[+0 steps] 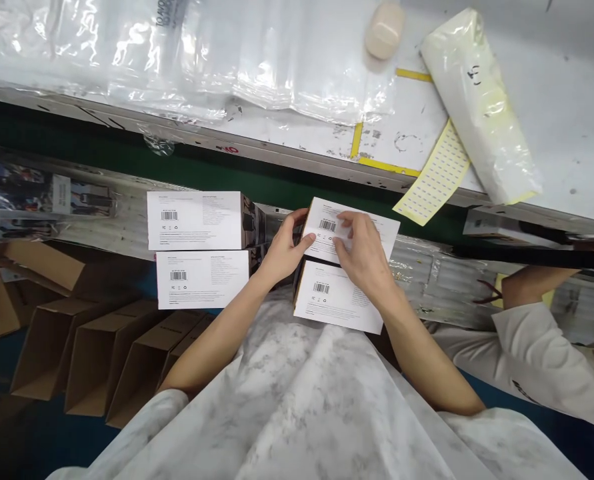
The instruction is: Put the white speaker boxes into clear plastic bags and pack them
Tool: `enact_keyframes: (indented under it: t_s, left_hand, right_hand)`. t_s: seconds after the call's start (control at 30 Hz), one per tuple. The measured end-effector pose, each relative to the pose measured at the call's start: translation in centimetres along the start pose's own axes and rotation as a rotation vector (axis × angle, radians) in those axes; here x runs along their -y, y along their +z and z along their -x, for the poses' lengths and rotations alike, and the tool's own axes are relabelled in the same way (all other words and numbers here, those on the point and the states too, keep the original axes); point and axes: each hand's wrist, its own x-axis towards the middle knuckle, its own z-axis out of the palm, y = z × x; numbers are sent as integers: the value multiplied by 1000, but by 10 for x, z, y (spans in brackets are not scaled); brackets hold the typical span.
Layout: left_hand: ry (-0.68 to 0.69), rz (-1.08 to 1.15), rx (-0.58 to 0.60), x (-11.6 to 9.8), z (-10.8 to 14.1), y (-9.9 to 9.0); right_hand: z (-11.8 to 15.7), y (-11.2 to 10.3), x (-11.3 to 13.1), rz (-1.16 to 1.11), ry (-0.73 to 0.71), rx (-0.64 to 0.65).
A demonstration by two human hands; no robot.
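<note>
Two white printed boxes with barcodes lie before me on the right, one behind the other. The far one, a white box (383, 231), has my left hand (285, 248) at its left edge, thumb on the printed face and fingers around the side. Over that same face is my right hand (365, 257), fingers bent and thumb apart, fingertips near the barcode; I see nothing held in it. Below it, the nearer white box (327, 307) sits close to my shirt, partly covered by my right wrist. To the left stand two similar boxes, a far box (194, 220) and a near box (201, 280).
Beyond is a white bench (567, 87) with clear plastic bags (187, 60), a beige rounded object (384, 30), a wrapped roll-like packet (481, 107) and a yellow label sheet (434, 177). Open cartons (97, 360) stand lower left. Another person's sleeve (531, 340) is at right.
</note>
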Motion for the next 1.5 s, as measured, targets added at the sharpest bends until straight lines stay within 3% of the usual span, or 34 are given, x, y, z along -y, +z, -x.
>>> enact_keyframes:
  t_s: [0.1, 0.23, 0.33, 0.43, 0.57, 0.83, 0.97, 1.07, 1.17, 1.27, 1.37, 1.5]
  left_hand:
    - [-20, -9, 8, 0, 2, -3]
    - [-136, -30, 51, -5, 21, -15]
    - [-173, -40, 31, -12, 42, -24]
    - [-167, -43, 4, -16, 57, -28]
    - [-169, -33, 20, -16, 66, -27]
    - [-149, -12, 36, -10, 70, -23]
    - [-111, -23, 1, -17, 72, -27]
    - [-2, -26, -96, -32, 60, -27]
    - [108, 22, -67, -54, 30, -14]
    - [108, 73, 97, -74, -12, 13]
    - [17, 84, 258, -88, -47, 39]
    - [-21, 123, 293, -96, -69, 57]
  right_hand:
    - [8, -12, -3, -127, 18, -40]
    - [54, -28, -2, -184, 60, 8]
    - [96, -24, 4, -95, 40, 179]
    - [119, -7, 9, 11, 9, 229]
    - [123, 10, 9, 117, -6, 153]
    - [122, 18, 15, 178, -3, 78]
    - [109, 7, 13, -7, 132, 100]
    - [97, -16, -6, -405, 217, 13]
    - [86, -41, -28, -575, 222, -380]
    - [68, -61, -35, -493, 135, -680]
    - [44, -70, -27, -283, 35, -708]
    - [12, -75, -19, -31, -112, -639]
